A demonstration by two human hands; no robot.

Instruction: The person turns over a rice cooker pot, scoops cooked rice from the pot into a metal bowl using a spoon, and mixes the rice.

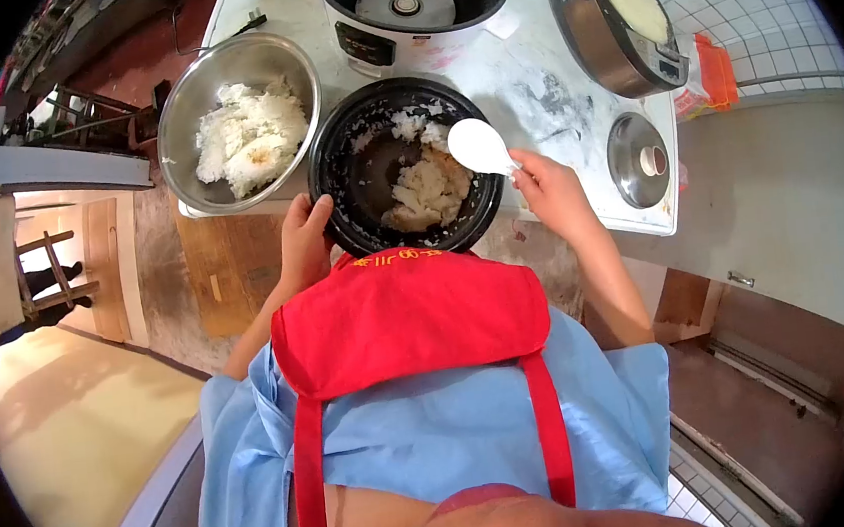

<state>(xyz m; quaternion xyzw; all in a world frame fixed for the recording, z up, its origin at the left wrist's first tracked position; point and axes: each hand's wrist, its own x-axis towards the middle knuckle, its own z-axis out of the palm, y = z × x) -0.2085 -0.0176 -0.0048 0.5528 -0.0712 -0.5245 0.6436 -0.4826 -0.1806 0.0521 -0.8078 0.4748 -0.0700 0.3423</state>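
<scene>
A black rice cooker inner pot [350, 184] stands at the table's front edge, against my red apron. Cooked rice [428, 191] lies in its middle and right, with grains stuck to the wall. My left hand [305, 236] grips the pot's rim at the lower left. In my right hand [548, 188] is the handle of a white rice paddle [478, 146], its blade over the pot's right side. Left of the pot, a steel bowl [177, 149] holds a mound of white rice [252, 138], partly browned.
Behind the pot stands a rice cooker body [394, 53] without its inner pot. A second cooker [603, 37], lid raised, holds pale rice at the back right. A steel lid [639, 159] lies on the white table [537, 83]; a plug [250, 22] rests at the far left.
</scene>
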